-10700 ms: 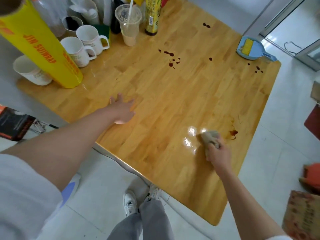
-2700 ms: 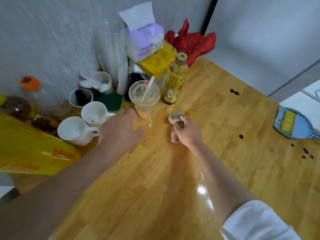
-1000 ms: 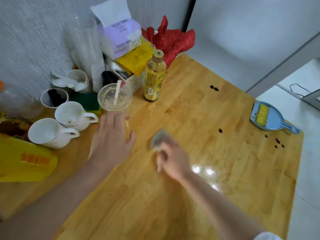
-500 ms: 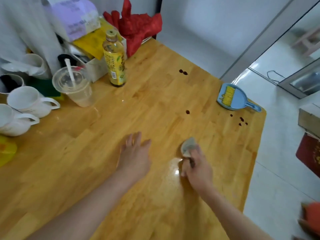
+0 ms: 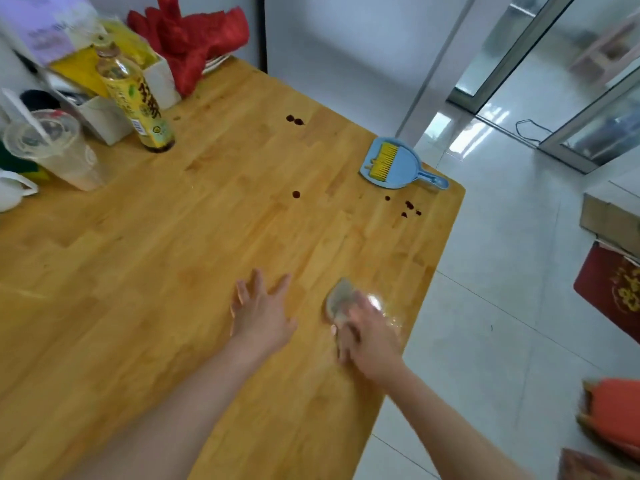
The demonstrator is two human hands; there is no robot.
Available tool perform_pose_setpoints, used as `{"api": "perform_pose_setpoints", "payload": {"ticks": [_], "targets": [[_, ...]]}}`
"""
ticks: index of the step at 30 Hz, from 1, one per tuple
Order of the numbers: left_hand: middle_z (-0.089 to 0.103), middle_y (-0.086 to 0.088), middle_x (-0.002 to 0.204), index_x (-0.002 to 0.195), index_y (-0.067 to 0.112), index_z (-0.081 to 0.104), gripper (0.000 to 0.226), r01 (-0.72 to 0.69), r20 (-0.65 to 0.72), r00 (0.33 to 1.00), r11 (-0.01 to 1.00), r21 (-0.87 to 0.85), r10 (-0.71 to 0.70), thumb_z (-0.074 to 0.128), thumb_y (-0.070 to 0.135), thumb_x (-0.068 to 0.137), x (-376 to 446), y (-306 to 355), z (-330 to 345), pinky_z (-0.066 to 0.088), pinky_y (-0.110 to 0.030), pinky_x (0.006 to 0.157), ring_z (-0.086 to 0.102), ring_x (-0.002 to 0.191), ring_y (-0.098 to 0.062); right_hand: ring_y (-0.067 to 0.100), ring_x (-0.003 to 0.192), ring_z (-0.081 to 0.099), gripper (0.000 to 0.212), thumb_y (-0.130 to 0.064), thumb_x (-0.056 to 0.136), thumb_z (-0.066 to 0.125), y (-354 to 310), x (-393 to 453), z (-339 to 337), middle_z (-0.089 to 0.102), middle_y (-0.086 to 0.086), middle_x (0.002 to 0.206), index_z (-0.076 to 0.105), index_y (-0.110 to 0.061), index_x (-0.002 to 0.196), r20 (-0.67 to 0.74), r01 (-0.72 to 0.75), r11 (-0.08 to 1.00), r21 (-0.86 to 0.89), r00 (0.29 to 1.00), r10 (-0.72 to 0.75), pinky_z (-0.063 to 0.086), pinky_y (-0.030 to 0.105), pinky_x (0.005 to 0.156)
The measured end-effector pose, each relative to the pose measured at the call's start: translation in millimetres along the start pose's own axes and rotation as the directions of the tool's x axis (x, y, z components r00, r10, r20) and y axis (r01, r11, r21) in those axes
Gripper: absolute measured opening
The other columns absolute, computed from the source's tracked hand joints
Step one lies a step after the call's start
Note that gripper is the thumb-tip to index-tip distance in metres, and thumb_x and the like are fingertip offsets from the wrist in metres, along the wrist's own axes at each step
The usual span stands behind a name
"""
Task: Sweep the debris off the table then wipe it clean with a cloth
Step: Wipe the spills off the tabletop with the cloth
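My right hand [image 5: 369,336] grips a small grey cloth [image 5: 338,296] and presses it on the wooden table [image 5: 145,271] near the right edge; the hand is blurred. My left hand [image 5: 261,311] lies flat on the table beside it, fingers spread. Dark red spots remain on the wood: a pair [image 5: 294,120] at the far side, a single one [image 5: 296,194] in the middle, and a few [image 5: 408,206] by the far right corner. A blue dustpan with a yellow brush [image 5: 391,162] lies at that corner.
At the far left stand a yellow tea bottle [image 5: 138,105], a plastic cup with a straw [image 5: 55,150], a white box [image 5: 104,116], a red bag [image 5: 187,39] and a white mug [image 5: 10,192]. Boxes and a red mat [image 5: 613,289] sit on the tiled floor to the right.
My right hand has carried the cloth from beside the bottle and cup across to the table's right edge. My left hand followed and now lies flat. The view swung right.
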State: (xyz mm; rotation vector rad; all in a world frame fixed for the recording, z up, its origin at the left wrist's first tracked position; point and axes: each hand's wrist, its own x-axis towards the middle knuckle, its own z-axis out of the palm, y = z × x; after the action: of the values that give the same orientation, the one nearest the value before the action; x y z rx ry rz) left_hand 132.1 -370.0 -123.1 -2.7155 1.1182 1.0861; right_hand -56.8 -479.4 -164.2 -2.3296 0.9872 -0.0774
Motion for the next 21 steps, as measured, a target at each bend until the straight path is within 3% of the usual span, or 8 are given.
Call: {"api": "perform_pose_setpoints", "payload": {"ticks": [3,5,8,10,12,15,18,21], "targets": [[-0.017,-0.012,0.163,0.154,0.045,-0.004,0.096,0.033,0.039,0.999,0.997,0.073,-0.036,0.062,0.059,0.087,3.8,8.1,2.3,0.019,-0.058,0.117,-0.005,0.146,-0.050,0.015,0.112,0.056,0.031,-0.028,0.088,0.056,23.9,-54.5,-7.3,0.050,-0.009,0.143,0.063,-0.037,0.117,0.287,0.410,0.912,0.032,0.870,-0.401,0.049,0.027,0.079],[-0.018,-0.014,0.162,0.154,0.046,-0.005,0.100,0.047,0.042,0.998,0.993,0.104,-0.052,0.065,0.060,0.084,6.7,13.2,2.9,0.021,-0.059,0.116,-0.004,0.145,-0.052,0.014,0.114,0.058,0.032,-0.030,0.090,0.054,53.5,-39.5,-32.1,0.052,-0.011,0.143,0.065,-0.038,0.119,0.358,0.443,0.896,0.025,0.833,-0.422,0.046,0.023,0.081],[-0.019,-0.015,0.162,0.153,0.048,-0.005,0.103,0.056,0.056,0.997,0.993,0.102,-0.062,0.068,0.060,0.082,8.1,14.0,1.6,0.022,-0.061,0.116,-0.003,0.145,-0.053,0.020,0.104,0.067,0.028,-0.036,0.094,0.047,79.6,32.0,-64.2,0.066,-0.004,0.126,0.054,-0.044,0.120,0.083,0.123,0.989,-0.078,0.990,-0.117,0.054,0.033,0.080],[-0.021,-0.014,0.162,0.153,0.048,-0.006,0.103,0.065,0.063,0.996,0.994,0.086,-0.070,0.069,0.058,0.083,7.4,14.1,1.4,0.019,-0.061,0.117,-0.006,0.146,-0.053,0.021,0.096,0.065,0.020,-0.030,0.100,0.047,78.6,68.7,-71.9,0.062,-0.007,0.124,0.054,-0.035,0.118,-0.144,-0.239,0.969,0.061,0.959,0.246,0.050,0.036,0.074],[-0.024,-0.014,0.161,0.153,0.048,-0.007,0.103,0.062,0.072,0.995,0.995,0.076,-0.068,0.068,0.057,0.084,6.6,13.8,0.8,0.016,-0.061,0.118,-0.009,0.146,-0.052,0.022,0.103,0.063,0.015,-0.028,0.100,0.049,67.3,73.5,-56.2,0.052,-0.011,0.134,0.057,-0.030,0.113,-0.239,-0.333,0.940,0.078,0.909,0.342,0.051,0.039,0.076],[-0.024,-0.015,0.161,0.154,0.046,-0.005,0.103,0.062,0.078,0.995,0.996,0.065,-0.067,0.069,0.056,0.083,6.7,15.5,0.4,0.015,-0.062,0.118,-0.009,0.145,-0.052,0.019,0.109,0.061,0.021,-0.034,0.095,0.051,46.1,20.9,-23.6,0.050,-0.013,0.140,0.058,-0.036,0.114,0.032,-0.015,0.999,-0.039,0.999,0.017,0.051,0.039,0.090],[-0.023,-0.015,0.161,0.155,0.045,-0.002,0.102,0.071,0.091,0.993,0.996,0.062,-0.076,0.071,0.054,0.083,6.2,16.6,-0.2,0.015,-0.062,0.117,-0.009,0.145,-0.053,0.005,0.115,0.051,0.027,-0.027,0.093,0.057,37.8,-35.0,-25.7,0.055,-0.018,0.133,0.065,-0.034,0.117,0.331,0.369,0.929,0.026,0.874,-0.356,0.040,0.022,0.088],[-0.022,-0.016,0.161,0.155,0.043,0.003,0.102,0.084,0.082,0.993,0.994,0.065,-0.089,0.073,0.053,0.081,7.5,20.7,-3.7,0.016,-0.063,0.117,-0.008,0.145,-0.053,-0.013,0.085,0.058,0.028,-0.018,0.094,0.057,54.9,-17.8,-58.2,0.065,-0.026,0.103,0.066,-0.033,0.116,0.397,0.281,0.959,0.031,0.877,-0.270,0.045,0.016,0.076]]}}
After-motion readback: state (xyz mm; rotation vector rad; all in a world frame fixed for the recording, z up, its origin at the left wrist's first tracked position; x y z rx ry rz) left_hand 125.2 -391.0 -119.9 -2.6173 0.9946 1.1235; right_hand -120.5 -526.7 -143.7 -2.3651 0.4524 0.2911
